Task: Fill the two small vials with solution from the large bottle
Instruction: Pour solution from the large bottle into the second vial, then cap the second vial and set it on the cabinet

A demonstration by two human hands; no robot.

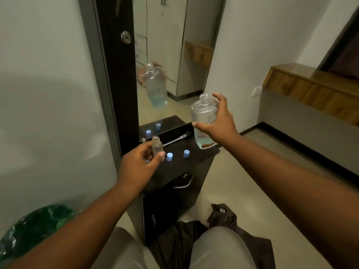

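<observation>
The right hand point(217, 121) has its grip wrapped around the large bottle point(204, 121), thumb across the front and fingers behind. The bottle is uncapped, upright with a slight tilt, and lifted above the dark cabinet top point(196, 160), at about 2 o'clock from the left hand. A shallow layer of pale blue solution sits in its bottom.

The left hand point(139, 164) has its grip pinched on a small vial point(157, 146), thumb in front, fingers behind; the vial is open-mouthed, near upright, and looks clear. A second vial cannot be made out.

Two blue caps point(169, 156) point(186, 153) rest on the cabinet top, just at 3 o'clock from the held vial, a little apart from each other. A white brush-like tool point(174, 139) lies at the back edge, at the foot of the mirror point(163, 55), which reflects the bottle and caps. A curved drawer handle point(184, 183) shows at 6 o'clock from the caps.
</observation>
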